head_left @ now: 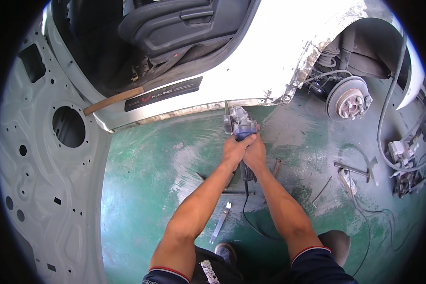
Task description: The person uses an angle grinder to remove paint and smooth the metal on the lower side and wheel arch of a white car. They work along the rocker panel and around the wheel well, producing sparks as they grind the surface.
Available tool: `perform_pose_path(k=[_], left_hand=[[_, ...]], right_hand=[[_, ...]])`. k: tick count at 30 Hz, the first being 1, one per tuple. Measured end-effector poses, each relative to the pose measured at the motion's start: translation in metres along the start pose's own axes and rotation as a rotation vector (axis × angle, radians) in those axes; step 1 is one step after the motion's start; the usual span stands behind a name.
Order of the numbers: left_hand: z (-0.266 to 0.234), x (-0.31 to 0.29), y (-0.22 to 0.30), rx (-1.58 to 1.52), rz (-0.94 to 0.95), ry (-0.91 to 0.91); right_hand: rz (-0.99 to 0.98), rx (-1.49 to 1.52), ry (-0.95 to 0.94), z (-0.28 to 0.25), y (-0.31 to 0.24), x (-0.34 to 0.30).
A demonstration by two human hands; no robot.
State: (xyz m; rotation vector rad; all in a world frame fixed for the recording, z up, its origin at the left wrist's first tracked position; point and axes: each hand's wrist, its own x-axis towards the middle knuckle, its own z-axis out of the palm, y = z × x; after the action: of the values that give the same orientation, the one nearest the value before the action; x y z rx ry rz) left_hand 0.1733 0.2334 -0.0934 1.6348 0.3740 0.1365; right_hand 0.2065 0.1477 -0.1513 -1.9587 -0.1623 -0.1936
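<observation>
Both my hands are wrapped round an angle grinder [243,121] with a blue and dark body and a metal gear head. My left hand [234,150] and my right hand [256,151] sit side by side on it, closed and touching. Its thin disc [226,111] stands on edge at the left of the head, against or very near the lower edge of the white car body's sill [175,112]. That edge is scraped and rusty. Whether the disc spins I cannot tell. A black cord [245,208] runs from the grinder's rear down to the floor.
An opened car door [38,142] stands along the left. A wooden handle [113,100] lies across the door sill. At right are a bare brake disc [348,99] in the wheel arch and a hanging hose [382,118]. A metal bar [220,222] and a T-shaped tool [351,172] lie on the green floor.
</observation>
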Motion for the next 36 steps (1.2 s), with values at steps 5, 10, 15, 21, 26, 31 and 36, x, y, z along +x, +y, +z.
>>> perform_pose_path(k=[5, 10, 15, 21, 26, 31, 36], left_hand=[[0.0, -0.002, 0.003, -0.017, 0.002, -0.002], [0.001, -0.001, 0.004, 0.007, 0.008, -0.002], [0.004, 0.001, 0.001, -0.016, 0.011, 0.004], [0.005, 0.002, -0.001, -0.046, 0.013, -0.002], [0.004, 0.001, -0.004, -0.019, 0.019, 0.004], [0.004, 0.0, -0.007, -0.015, 0.009, -0.005], [0.003, 0.001, -0.009, 0.038, -0.018, 0.013]], right_hand=[[0.001, 0.015, -0.025, 0.001, 0.002, 0.003], [0.002, 0.015, -0.019, 0.002, 0.006, 0.004], [0.005, 0.066, -0.011, 0.001, 0.007, 0.004], [0.02, 0.016, -0.049, 0.001, 0.01, 0.007], [0.021, 0.014, -0.028, 0.005, 0.014, 0.005], [0.054, 0.007, -0.045, 0.006, 0.018, 0.001], [0.079, -0.054, -0.075, 0.008, 0.019, 0.001]])
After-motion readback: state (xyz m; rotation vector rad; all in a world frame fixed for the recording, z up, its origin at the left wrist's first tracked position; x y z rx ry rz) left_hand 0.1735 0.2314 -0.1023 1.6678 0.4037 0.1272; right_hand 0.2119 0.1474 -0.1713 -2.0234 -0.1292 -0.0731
